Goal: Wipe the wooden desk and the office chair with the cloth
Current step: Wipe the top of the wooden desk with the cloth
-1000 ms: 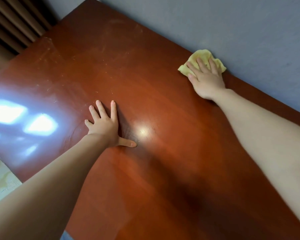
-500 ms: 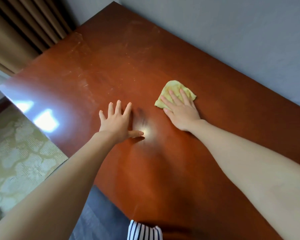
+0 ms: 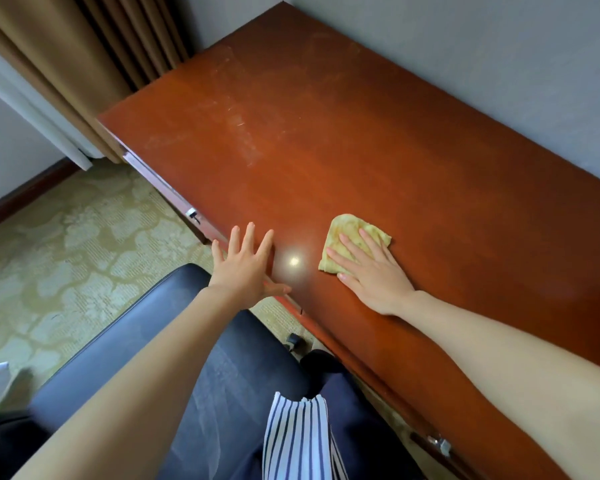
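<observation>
The right grip [image 3: 374,282] has dragged the cloth [image 3: 347,226] back to the table's [image 3: 413,168] near edge, fingers [image 3: 352,249] flat, pressing it. The left grip [image 3: 245,271], spread open, braces beside it. One pass looks finished; far smears [image 3: 239,133] and the chair [image 3: 136,323] remain.

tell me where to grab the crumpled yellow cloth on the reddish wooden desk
Probably pinch the rumpled far edge of the crumpled yellow cloth, coming from above. It lies flat on the reddish wooden desk, pressed by the right hand with straight fingers, so only that bunched edge offers a fold.
</observation>
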A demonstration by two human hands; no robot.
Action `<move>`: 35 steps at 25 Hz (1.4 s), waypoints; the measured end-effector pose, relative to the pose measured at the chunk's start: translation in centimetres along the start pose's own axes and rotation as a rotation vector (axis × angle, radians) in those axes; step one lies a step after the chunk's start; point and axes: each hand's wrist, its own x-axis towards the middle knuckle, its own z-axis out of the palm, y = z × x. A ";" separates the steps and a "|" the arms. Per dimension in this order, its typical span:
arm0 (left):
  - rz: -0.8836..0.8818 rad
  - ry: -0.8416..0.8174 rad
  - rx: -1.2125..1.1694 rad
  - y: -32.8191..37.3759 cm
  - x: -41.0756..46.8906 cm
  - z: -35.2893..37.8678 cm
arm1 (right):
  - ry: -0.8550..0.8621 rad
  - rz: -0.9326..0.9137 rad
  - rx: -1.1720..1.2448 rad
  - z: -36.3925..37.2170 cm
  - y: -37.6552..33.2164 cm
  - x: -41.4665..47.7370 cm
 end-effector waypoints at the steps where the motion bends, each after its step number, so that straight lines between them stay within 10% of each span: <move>1: -0.002 0.001 -0.003 -0.7 -1.2 0.5 | 0.001 -0.020 -0.012 0.6 -1.1 -1.2; 12: -0.084 0.005 -0.056 -5.6 -4.5 2.2 | -0.066 -0.364 -0.128 2.4 -5.1 -6.5; 24: -0.379 -0.019 -0.274 -10.3 4.2 -1.5 | -0.114 -0.804 -0.268 -7.6 -6.4 19.9; 35: -0.531 -0.100 -0.323 -14.5 7.0 -3.7 | -0.135 -0.464 -0.120 -12.1 -18.7 39.0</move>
